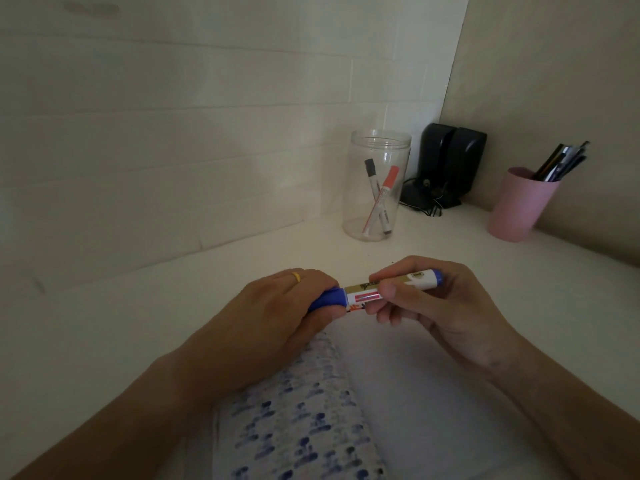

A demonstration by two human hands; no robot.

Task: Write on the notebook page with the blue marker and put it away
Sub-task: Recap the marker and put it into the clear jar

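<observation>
At the left of the white tabletop (104,306), the person's left hand (277,306), wearing a gold ring (296,276), is closed around the blue cap (327,297) of the blue marker with a white and gold labelled barrel (367,292). The cap sits on the marker's left end, against the barrel; whether it is fully seated cannot be told. The marker is held level above the tabletop, just beyond the far edge of the notebook.

Below the hands lies the open notebook: its left side shows a white cover or page speckled with blue marks (298,417), and its right side is a plain white page (433,403). No writing can be made out on the plain page.

To the right of centre, the right hand (433,306) grips the barrel between thumb and fingers, with the blue butt end of the marker protruding past the fingers.

Farther back, a clear cylindrical plastic jar (377,147) stands open on the tabletop, holding a black-capped marker (372,174) and a red-capped marker (388,183), both leaning. Behind the jar, in the corner, stand two black speakers (450,157) with a tangle of cable at their base. At the far right, a pink cup (519,209) holds several dark pens and pencils (561,161), standing against the beige wall.
</observation>
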